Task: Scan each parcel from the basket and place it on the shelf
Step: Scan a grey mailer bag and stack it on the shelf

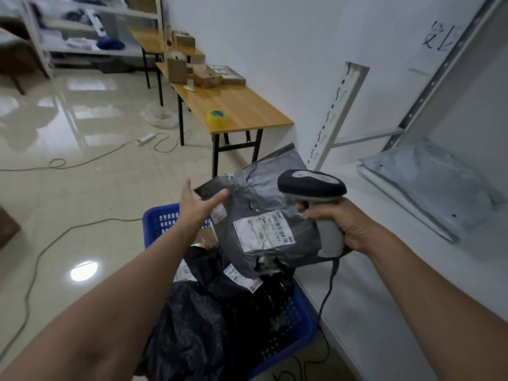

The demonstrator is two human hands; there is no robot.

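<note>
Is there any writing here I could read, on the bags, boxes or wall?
Nothing reads clearly.
Grey parcel, white label: barcode and printed digits, too blurred.
Black parcels in the basket: labels too small.
Cardboard boxes on the table: labels too small.
Paper sheet, upper right: handwritten strokes, illegible.

Two hands were counted, the left hand (195,207) and the right hand (349,224). One scanner (313,185) and one blue basket (299,325) were seen. One grey parcel (264,193) was counted above the basket, and one pale parcel (428,188) on the shelf (384,270). Of the black parcels (192,325) in the basket at least three were made out; the exact number could not be told. One roll of tape (217,118) was counted on the near table (247,108), one power strip (145,139) on the floor, and several cardboard boxes (207,78), too small to be numbered.
</note>
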